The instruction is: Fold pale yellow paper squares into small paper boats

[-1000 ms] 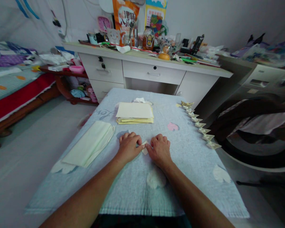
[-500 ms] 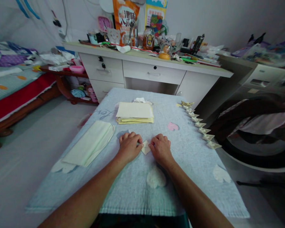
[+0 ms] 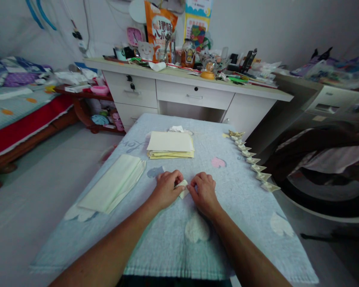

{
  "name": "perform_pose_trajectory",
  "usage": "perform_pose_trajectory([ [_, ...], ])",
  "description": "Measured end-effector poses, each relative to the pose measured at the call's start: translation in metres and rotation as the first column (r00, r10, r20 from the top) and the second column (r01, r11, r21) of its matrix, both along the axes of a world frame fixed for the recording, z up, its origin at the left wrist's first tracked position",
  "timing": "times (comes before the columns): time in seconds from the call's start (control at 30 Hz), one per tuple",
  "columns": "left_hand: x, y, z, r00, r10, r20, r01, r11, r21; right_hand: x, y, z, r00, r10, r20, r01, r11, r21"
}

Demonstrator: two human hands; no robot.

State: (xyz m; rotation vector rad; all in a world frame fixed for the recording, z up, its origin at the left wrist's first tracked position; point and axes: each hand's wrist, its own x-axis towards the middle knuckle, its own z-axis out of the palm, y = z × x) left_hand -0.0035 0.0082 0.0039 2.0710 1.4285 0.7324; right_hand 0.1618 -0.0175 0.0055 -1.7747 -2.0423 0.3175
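A small piece of folded cream paper (image 3: 183,193) lies between my hands, just above the cloth. My left hand (image 3: 168,186) pinches its left side between thumb and fingers. From the other side, my right hand (image 3: 202,191) has its thumb and curled fingers closed at the paper's right edge. Beyond my hands sits a stack of cream and yellow paper (image 3: 171,143). To the left lies a long folded pale sheet (image 3: 113,183). Along the right edge stands a row of several small folded paper boats (image 3: 261,176), with a patterned folded piece (image 3: 236,134) at its far end.
A blue cloth with heart shapes covers the table (image 3: 155,247). Behind it, a white desk (image 3: 194,95) carries jars, a clock and an orange bag. A front-loading washing machine (image 3: 332,103) stands on the right, a bed (image 3: 20,111) on the left.
My left hand has lifted and turned the left side of the folded paper, which lay flatter before. My right hand stays at its right edge. The view has tilted slightly.
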Motion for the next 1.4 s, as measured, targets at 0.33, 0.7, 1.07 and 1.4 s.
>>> perform_pose_trajectory([
  [0.33,-0.001,-0.001,0.006,0.883,0.007,0.469,0.083,0.982,-0.169,0.003,0.004,0.004,0.867,0.202,-0.455,-0.204,0.978,0.044],
  [0.7,-0.011,0.001,0.011,0.866,-0.016,0.5,0.154,0.959,-0.236,0.004,0.002,0.01,0.757,0.193,-0.625,-0.252,0.968,-0.006],
  [1.07,-0.012,0.001,0.013,0.882,-0.026,0.471,0.14,0.968,-0.208,0.009,0.009,0.002,0.67,0.275,-0.69,-0.341,0.939,0.043],
  [1.4,-0.014,0.004,0.006,0.85,-0.031,0.526,0.191,0.949,-0.253,0.008,0.01,0.001,0.727,0.27,-0.631,-0.289,0.954,0.076],
])
